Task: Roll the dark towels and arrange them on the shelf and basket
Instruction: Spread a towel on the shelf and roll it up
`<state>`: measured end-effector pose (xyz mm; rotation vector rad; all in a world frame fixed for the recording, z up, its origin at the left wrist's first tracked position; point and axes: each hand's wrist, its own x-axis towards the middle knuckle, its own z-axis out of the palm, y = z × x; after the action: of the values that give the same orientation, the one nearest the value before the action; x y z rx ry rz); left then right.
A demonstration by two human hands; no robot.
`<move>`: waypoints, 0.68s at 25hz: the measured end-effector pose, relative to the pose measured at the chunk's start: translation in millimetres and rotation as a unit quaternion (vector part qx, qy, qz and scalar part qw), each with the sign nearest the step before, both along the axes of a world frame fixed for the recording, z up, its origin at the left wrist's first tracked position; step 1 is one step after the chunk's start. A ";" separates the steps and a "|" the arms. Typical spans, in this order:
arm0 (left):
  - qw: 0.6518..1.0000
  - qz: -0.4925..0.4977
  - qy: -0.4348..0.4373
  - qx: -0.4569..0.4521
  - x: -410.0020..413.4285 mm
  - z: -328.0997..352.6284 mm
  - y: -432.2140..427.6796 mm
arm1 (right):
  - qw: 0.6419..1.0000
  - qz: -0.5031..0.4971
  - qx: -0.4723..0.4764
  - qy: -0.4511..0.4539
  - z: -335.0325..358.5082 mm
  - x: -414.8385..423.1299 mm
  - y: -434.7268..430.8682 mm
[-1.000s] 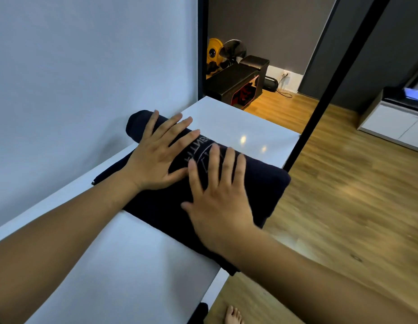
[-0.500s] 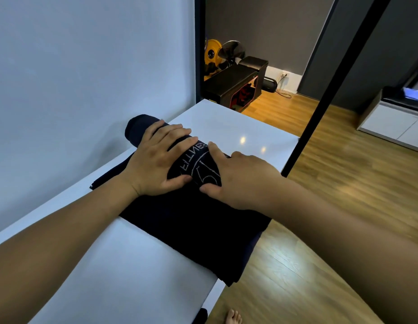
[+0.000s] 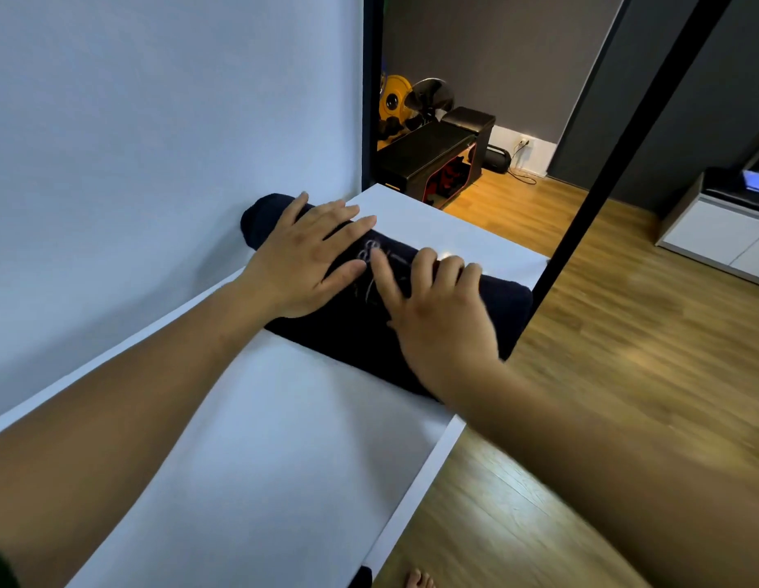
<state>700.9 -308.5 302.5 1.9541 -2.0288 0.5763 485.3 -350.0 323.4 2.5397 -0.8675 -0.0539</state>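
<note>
A pale wall (image 3: 157, 120) fills the left side, and wooden floor (image 3: 623, 375) runs off to the right. Between them a long white shelf top (image 3: 263, 460) stretches away from the person, with a thin black post (image 3: 602, 184) rising at its far right edge.

The dark towel (image 3: 352, 333) lies across the far part of this white surface as a thick roll. Its left end touches the wall and its right end reaches the shelf's edge beside the post. Pale printed lettering shows on top of it, too blurred to read.

Both hands rest on the roll, side by side. The left hand (image 3: 309, 256) lies flat with straight, slightly spread fingers pressing down near the wall end. The right hand (image 3: 441, 316), a little blurred, is laid over the middle with its fingers gently bent across the top, gripping nothing.

Further back are a white cabinet (image 3: 717, 235), a black bench (image 3: 428, 154) and a yellow weight plate (image 3: 394, 99). Bare toes (image 3: 418, 579) show on the floor at the bottom edge.
</note>
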 end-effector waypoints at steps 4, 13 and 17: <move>0.998 -0.016 0.001 -0.066 -7.6 -17.0 24.6 | 0.996 0.046 0.044 -0.056 -19.8 -11.0 43.3; 0.996 0.070 0.004 -0.062 -31.7 -24.1 12.6 | 0.957 0.005 0.288 -0.022 43.2 -16.1 -60.9; 0.993 0.093 0.016 -0.068 -39.2 -23.2 8.7 | 0.950 0.017 0.300 -0.087 40.6 -21.2 -67.9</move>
<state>661.7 -299.8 279.4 2.0682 -1.7515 0.6994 464.1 -417.9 364.0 3.1660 -0.9905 -0.0964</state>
